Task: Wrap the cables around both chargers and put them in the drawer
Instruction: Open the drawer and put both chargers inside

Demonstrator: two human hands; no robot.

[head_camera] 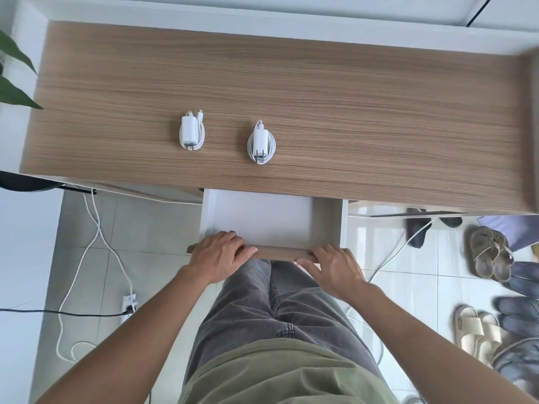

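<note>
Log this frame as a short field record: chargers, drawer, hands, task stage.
left charger: white plug block with cable coiled around it, on the wood-grain desk top
right charger: white plug block, cable coiled, apart from the first
drawer: white-lined pull-out drawer, open, nothing seen inside
left hand: fingers curled over drawer front
right hand: holds drawer front
task stage: both wrapped, neither in the drawer yet

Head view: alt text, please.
Both hands, left hand and right hand, grip the front panel of an open white drawer. On the wooden desk beyond lie two white chargers, left charger and right charger, cables coiled around them.
</note>
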